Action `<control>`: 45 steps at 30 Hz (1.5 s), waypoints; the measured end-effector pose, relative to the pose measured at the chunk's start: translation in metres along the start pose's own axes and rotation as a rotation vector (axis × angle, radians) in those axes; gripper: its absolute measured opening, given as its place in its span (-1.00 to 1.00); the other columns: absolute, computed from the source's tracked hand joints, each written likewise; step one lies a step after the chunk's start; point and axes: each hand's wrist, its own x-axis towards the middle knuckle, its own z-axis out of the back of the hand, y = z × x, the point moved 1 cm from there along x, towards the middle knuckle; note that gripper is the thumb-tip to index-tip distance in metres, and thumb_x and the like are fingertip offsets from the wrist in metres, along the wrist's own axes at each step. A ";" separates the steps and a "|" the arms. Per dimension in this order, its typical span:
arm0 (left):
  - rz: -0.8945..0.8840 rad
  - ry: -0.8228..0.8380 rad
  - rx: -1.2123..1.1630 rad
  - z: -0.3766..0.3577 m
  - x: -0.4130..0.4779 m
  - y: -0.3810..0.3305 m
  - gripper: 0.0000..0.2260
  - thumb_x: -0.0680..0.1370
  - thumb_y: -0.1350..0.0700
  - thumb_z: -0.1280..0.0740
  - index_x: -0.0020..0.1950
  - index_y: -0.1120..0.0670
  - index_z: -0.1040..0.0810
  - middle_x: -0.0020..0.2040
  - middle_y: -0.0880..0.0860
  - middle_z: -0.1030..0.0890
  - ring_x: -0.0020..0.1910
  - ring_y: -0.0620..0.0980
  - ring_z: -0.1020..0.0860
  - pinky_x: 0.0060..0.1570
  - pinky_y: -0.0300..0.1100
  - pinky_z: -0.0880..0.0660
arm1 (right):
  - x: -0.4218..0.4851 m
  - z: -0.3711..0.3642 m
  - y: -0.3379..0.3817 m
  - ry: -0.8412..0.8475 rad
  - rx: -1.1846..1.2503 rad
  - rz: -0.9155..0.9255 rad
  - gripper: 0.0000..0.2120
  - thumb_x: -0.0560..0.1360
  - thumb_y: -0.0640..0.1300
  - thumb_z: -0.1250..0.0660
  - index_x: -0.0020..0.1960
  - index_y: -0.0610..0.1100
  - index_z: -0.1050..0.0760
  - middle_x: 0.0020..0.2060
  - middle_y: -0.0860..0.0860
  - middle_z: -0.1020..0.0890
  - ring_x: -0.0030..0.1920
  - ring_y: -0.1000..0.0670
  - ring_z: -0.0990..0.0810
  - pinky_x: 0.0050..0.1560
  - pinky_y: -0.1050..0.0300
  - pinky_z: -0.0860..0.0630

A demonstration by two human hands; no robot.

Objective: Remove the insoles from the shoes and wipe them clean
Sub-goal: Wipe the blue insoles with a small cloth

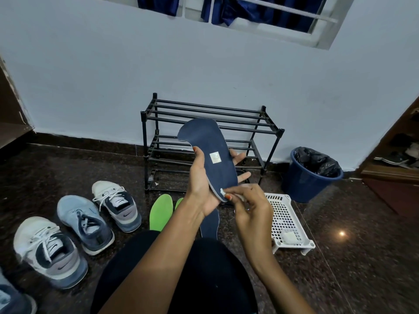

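Closest in, a second navy insole [209,223] and green insoles [161,211] lay on the floor in front of the shoe rack [144,143], with the shoes [90,220] off to the rack's left. Just above them, the left hand [201,184] gripped a navy insole [213,152] upright before the rack, thumb on its face and fingers behind, while the right hand [251,207] pinched a small white wipe [222,191] against its heel end. This looked like the wiping step, and the next move probably called for drawing the wipe up toward the toe with the insole held steady.
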 end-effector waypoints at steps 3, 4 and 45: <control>0.044 -0.011 0.024 0.000 0.000 0.001 -0.44 0.62 -0.24 0.10 0.02 0.15 -0.51 -0.21 0.07 -0.57 -0.06 0.02 -0.63 0.02 0.00 -0.51 | 0.015 -0.001 -0.001 -0.036 -0.077 0.021 -0.77 0.36 -0.43 -0.38 -0.16 -0.13 -0.62 -0.22 0.01 -0.53 -0.13 0.02 -0.51 -0.10 0.31 -0.42; 0.062 -0.015 0.029 0.000 0.000 0.003 -0.43 0.62 -0.25 0.09 0.02 0.16 -0.51 -0.20 0.08 -0.58 -0.05 0.02 -0.63 0.00 -0.04 -0.53 | 0.020 -0.001 -0.001 -0.055 -0.104 0.029 -0.79 0.36 -0.43 -0.38 -0.16 -0.15 -0.62 -0.21 0.01 -0.53 -0.14 0.01 -0.51 -0.09 0.36 -0.40; 0.203 -0.060 0.185 0.002 0.000 0.010 -0.39 0.63 -0.23 0.12 0.23 0.16 -0.54 0.12 0.14 -0.64 0.11 0.03 -0.60 0.18 -0.08 -0.46 | 0.051 -0.005 0.006 -0.142 -0.257 -0.107 -0.91 0.42 -0.24 -0.39 -0.13 -0.09 -0.62 -0.20 -0.01 -0.55 -0.07 -0.06 -0.50 -0.01 0.03 -0.37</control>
